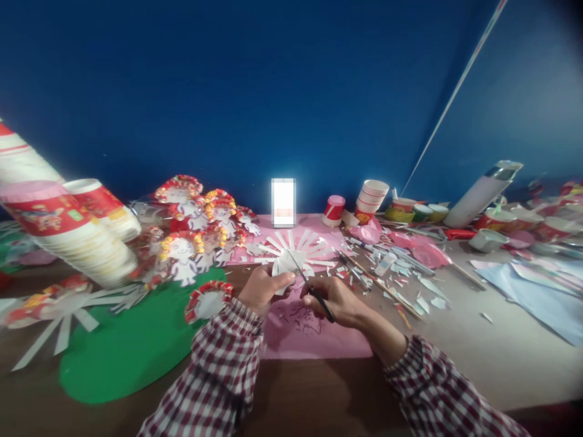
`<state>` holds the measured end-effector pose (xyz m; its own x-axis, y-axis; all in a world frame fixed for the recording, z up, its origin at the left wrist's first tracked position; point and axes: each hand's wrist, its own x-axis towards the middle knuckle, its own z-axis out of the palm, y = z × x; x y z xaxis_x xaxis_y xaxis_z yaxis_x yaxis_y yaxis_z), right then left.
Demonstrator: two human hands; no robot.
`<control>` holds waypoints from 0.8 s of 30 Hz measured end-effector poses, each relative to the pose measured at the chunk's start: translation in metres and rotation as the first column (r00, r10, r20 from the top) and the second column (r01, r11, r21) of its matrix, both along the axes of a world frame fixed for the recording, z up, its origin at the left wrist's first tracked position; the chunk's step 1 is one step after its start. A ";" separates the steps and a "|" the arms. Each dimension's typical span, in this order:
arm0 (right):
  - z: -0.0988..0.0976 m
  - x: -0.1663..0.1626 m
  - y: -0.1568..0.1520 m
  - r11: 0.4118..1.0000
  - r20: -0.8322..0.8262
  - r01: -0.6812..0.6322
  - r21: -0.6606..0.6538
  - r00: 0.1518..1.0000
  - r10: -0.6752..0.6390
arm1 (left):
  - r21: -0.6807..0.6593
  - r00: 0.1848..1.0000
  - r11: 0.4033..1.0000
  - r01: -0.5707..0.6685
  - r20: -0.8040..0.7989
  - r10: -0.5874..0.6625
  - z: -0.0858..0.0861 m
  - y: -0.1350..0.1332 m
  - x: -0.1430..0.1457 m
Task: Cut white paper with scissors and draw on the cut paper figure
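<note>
Currently right hand (340, 298) grips scissors (325, 306); left hand (261, 287) pinches white paper (285, 263).

Pinches white paper (283, 262) in the left hand (263, 287), small, irregular in outline, in front of fanned white strips (324, 263); cannot tell whether joined to them. Holds scissors (304, 278) in the right hand (339, 298), black-handled, slanting up and left, blades at the paper's right side.

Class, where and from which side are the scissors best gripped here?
Probably by the black handle, from the near right, as the right hand does: the blades slant away toward the white fringed paper, so the handle is the safer end.
</note>
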<state>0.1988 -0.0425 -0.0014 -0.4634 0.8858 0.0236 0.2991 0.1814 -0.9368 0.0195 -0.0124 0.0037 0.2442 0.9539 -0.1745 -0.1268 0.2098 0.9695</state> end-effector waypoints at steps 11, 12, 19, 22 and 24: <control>0.000 0.005 0.001 0.996 0.063 -0.080 0.035 0.995 0.078 | -0.020 0.994 0.994 0.105 -0.002 -0.105 0.002 0.003 -0.009; 0.000 0.005 0.001 0.996 0.062 -0.084 0.029 0.995 0.082 | -0.026 0.994 0.994 0.107 -0.003 -0.107 0.004 0.003 -0.010; 0.003 0.005 0.000 0.995 0.085 -0.098 0.013 0.992 0.097 | -0.065 0.992 0.991 0.116 -0.036 -0.118 0.015 -0.002 -0.010; 0.004 0.004 0.000 0.996 0.074 -0.092 -0.005 0.993 0.092 | -0.074 0.994 0.992 0.100 -0.041 -0.103 0.016 -0.002 -0.010; 0.003 0.002 0.000 0.997 0.043 -0.072 -0.027 0.996 0.073 | -0.096 0.996 0.992 0.082 -0.036 -0.085 0.014 0.000 -0.010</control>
